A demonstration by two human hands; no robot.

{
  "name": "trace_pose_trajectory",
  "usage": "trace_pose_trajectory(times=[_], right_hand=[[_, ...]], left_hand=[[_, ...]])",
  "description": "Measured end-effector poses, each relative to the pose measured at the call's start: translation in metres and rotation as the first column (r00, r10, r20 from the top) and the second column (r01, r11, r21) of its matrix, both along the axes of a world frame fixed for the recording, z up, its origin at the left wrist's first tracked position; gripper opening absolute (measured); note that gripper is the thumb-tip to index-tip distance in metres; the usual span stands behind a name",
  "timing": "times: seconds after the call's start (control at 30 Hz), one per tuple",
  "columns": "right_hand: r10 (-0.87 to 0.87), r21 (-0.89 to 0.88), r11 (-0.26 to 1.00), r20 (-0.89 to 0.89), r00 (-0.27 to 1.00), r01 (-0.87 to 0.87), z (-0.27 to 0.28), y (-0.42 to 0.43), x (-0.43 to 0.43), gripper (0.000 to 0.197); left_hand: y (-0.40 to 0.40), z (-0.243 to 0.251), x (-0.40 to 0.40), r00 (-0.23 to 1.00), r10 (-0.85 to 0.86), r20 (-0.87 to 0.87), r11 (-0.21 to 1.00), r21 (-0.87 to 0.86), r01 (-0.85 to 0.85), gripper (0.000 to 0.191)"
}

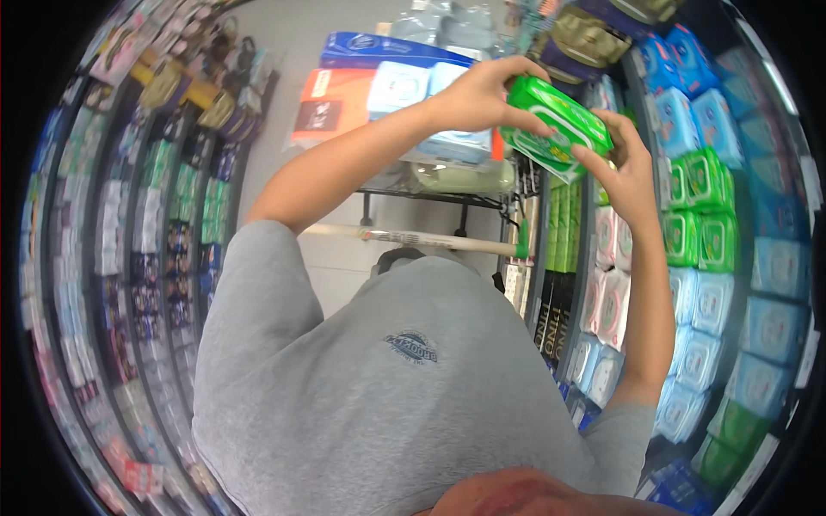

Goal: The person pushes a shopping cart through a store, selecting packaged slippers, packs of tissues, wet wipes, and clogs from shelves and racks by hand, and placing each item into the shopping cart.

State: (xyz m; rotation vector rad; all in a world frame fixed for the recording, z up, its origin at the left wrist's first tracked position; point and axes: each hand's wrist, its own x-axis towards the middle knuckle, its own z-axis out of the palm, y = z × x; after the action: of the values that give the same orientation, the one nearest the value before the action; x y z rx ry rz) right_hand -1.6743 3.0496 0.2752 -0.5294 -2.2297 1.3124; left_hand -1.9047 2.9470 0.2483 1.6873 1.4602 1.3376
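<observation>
Both hands hold one green pack of wipes [558,126] up in front of me, over the right side of a loaded cart. My left hand [493,97] grips the pack's left end, thumb across its face and fingers behind the top edge. On its right end, my right hand [619,164] has the thumb on the face and the fingers around the far side. Beneath my left forearm, light-blue wipe packs [399,90] lie on the cart beside an orange package [332,106] and a blue package [393,50].
The cart's pale handle bar [445,241] crosses in front of my body. On the right, shelves hold green wipe packs [700,180], light-blue packs [700,358] and pink-and-white packs [606,303]. Shelves of small packaged goods [155,258] line the left side.
</observation>
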Motion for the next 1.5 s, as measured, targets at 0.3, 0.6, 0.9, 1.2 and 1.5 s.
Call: trace_pose_trajectory(times=[0.3, 0.6, 0.9, 1.2, 1.5], right_hand=[[0.282, 0.087, 0.955, 0.019, 0.959, -0.282, -0.038, -0.043, -0.216, 0.07], [0.231, 0.642, 0.693, 0.231, 0.945, -0.327, -0.072, -0.097, -0.324, 0.084], [0.082, 0.66, 0.654, 0.423, 0.902, -0.369, -0.09, -0.087, -0.341, 0.078], [0.104, 0.714, 0.666, 0.198, 0.975, -0.216, -0.097, -0.067, -0.319, 0.066], [-0.023, 0.65, 0.751, -0.143, 0.989, 0.112, -0.065, -0.011, -0.204, 0.036]], left_hand=[[-0.129, -0.009, -0.138, 0.841, 0.427, 0.333, 0.904, -0.169, -0.392, 0.067], [-0.169, -0.068, -0.235, 0.667, 0.662, 0.343, 0.74, -0.443, -0.506, 0.064], [-0.151, -0.092, -0.255, 0.735, 0.678, 0.002, 0.693, -0.332, -0.64, 0.083], [-0.157, -0.087, -0.245, 0.795, 0.523, -0.308, 0.845, 0.064, -0.531, 0.056], [-0.071, -0.006, -0.18, 0.757, 0.533, -0.379, 0.838, 0.359, -0.41, 0.028]])
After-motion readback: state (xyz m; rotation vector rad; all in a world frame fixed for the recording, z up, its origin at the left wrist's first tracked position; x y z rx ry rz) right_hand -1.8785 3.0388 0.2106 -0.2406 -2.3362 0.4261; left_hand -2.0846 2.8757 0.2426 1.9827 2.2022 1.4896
